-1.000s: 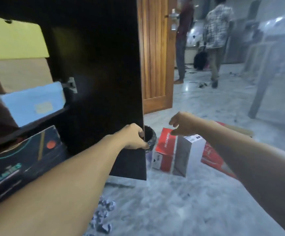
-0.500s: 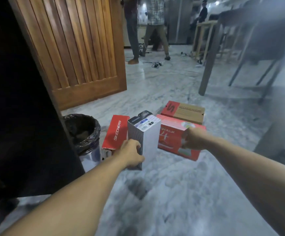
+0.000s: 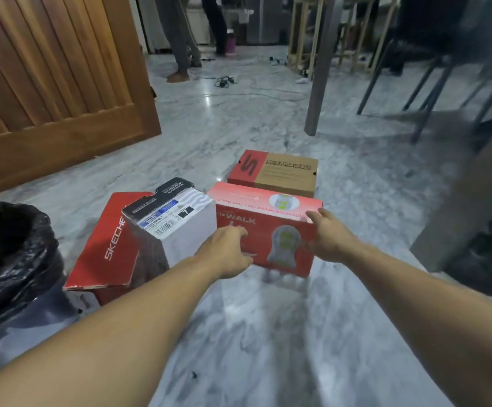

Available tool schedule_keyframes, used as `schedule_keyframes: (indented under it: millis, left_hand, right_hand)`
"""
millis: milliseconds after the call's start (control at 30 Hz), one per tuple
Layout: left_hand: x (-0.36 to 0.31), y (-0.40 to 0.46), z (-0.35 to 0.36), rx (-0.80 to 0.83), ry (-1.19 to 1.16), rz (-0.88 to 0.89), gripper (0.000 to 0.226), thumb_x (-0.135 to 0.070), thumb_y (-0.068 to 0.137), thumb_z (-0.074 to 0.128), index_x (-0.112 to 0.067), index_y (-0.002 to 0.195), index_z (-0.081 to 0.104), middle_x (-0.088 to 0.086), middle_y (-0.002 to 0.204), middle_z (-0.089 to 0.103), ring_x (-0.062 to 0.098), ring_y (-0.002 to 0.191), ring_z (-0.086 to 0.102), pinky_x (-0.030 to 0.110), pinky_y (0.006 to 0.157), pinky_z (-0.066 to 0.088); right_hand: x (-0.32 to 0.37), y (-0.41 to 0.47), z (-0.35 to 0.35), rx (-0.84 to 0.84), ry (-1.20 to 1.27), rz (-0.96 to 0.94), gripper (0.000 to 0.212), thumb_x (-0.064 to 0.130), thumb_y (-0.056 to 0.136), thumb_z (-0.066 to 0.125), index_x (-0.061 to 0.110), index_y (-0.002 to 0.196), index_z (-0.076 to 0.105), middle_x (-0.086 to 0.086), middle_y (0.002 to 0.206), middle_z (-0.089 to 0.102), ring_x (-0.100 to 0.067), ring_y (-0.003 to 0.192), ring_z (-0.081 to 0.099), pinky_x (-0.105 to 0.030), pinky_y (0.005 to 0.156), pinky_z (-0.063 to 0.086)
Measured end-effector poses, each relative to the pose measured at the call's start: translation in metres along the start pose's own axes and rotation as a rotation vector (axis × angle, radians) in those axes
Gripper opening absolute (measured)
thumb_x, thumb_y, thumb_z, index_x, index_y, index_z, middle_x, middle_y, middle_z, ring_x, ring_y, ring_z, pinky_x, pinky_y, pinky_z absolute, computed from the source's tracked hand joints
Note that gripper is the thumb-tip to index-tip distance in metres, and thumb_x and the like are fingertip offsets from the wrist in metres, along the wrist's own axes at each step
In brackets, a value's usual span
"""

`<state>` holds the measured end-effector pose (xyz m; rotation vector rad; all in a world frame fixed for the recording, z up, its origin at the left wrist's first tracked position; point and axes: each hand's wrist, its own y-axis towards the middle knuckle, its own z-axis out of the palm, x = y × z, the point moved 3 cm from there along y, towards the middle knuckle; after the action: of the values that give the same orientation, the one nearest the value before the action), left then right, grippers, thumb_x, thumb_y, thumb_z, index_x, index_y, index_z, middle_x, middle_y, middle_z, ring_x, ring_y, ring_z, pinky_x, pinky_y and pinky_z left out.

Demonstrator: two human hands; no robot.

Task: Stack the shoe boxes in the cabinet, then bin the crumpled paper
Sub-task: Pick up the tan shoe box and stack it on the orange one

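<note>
Head view: both hands are on the red cardboard shoe box with the grey sole picture (image 3: pixel 271 230), which sits on the grey marble floor (image 3: pixel 253 333) near the middle of the scene. The left hand (image 3: pixel 227 249) lies against the box's near face at its left part, fingers (image 3: pixel 243 235) bent loosely onto the cardboard; whether they truly clasp it cannot be told. The right hand (image 3: pixel 328 237) takes the box's right near corner, its fingers (image 3: pixel 324 214) spread wide over the top edge and the thumb on the near face.

Four shoe boxes show on the floor. Just left of the held one, touching it, stands the white and black shoe box with a barcode label (image 3: pixel 171 221). Further left a red lettered shoe box (image 3: pixel 106 248) leans tilted. Just beyond the held box lies the brown and red cardboard shoe box (image 3: pixel 274 173).

At the near left stands one bin lined with a black plastic bag (image 3: pixel 9 254); its contents cannot be seen
</note>
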<state>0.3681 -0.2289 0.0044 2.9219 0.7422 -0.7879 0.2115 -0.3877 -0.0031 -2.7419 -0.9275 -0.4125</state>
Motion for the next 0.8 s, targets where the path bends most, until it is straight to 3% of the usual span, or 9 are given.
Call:
schedule_keyframes:
  millis: [167, 267, 433, 533, 633, 800]
  left_hand:
    - [-0.004, 0.035, 0.006, -0.04, 0.098, 0.008, 0.06, -0.03, 0.077, 0.073, -0.015, 0.131, 0.053, 0.008, 0.129, 0.052, 0.028, 0.124, 0.049, 0.038, 0.101, 0.042]
    - [-0.003, 0.052, 0.01, -0.078, 0.091, -0.011, 0.057, -0.028, 0.074, 0.073, -0.014, 0.126, 0.053, 0.009, 0.129, 0.05, 0.029, 0.124, 0.047, 0.042, 0.1, 0.043]
    - [-0.002, 0.064, 0.022, -0.052, 0.081, -0.035, 0.064, -0.027, 0.078, 0.07, -0.011, 0.135, 0.045, 0.008, 0.137, 0.042, 0.027, 0.13, 0.04, 0.043, 0.105, 0.039]
    - [-0.007, 0.061, 0.019, -0.03, 0.072, -0.029, 0.057, -0.029, 0.077, 0.072, -0.012, 0.127, 0.05, 0.008, 0.132, 0.046, 0.028, 0.125, 0.045, 0.043, 0.101, 0.043]
    - [-0.021, 0.055, -0.001, -0.002, 0.032, -0.02, 0.067, -0.028, 0.078, 0.072, -0.012, 0.137, 0.045, 0.009, 0.138, 0.044, 0.029, 0.13, 0.043, 0.043, 0.103, 0.042]
    - [-0.053, 0.055, -0.055, -0.015, -0.048, 0.005, 0.066, -0.024, 0.079, 0.072, -0.01, 0.139, 0.048, 0.011, 0.139, 0.051, 0.029, 0.127, 0.049, 0.037, 0.101, 0.044]
  right_hand:
    - [-0.01, 0.021, 0.012, 0.051, -0.014, -0.029, 0.079, 0.03, 0.084, 0.067, 0.023, 0.151, 0.026, -0.012, 0.159, 0.014, -0.033, 0.139, 0.036, -0.04, 0.109, 0.036]
    - [-0.017, 0.027, 0.022, -0.014, 0.003, -0.027, 0.07, 0.028, 0.084, 0.064, 0.027, 0.147, 0.034, -0.011, 0.152, 0.026, -0.032, 0.133, 0.042, -0.043, 0.103, 0.042]
    - [-0.021, 0.027, 0.029, -0.183, -0.013, -0.083, 0.049, 0.024, 0.086, 0.061, 0.025, 0.134, 0.051, -0.007, 0.133, 0.045, -0.028, 0.123, 0.043, -0.04, 0.089, 0.048]
    - [-0.016, 0.027, 0.02, -0.115, -0.032, -0.074, 0.052, 0.022, 0.085, 0.061, 0.025, 0.136, 0.049, -0.007, 0.135, 0.042, -0.027, 0.126, 0.043, -0.037, 0.09, 0.047]
    - [-0.006, 0.022, -0.007, 0.017, -0.044, -0.026, 0.059, 0.027, 0.086, 0.063, 0.024, 0.142, 0.044, -0.007, 0.143, 0.04, -0.026, 0.131, 0.042, -0.037, 0.099, 0.044]
    - [0.008, 0.025, -0.077, 0.067, -0.041, 0.077, 0.058, 0.028, 0.089, 0.064, 0.018, 0.142, 0.044, -0.011, 0.135, 0.056, -0.029, 0.122, 0.054, -0.037, 0.098, 0.046]
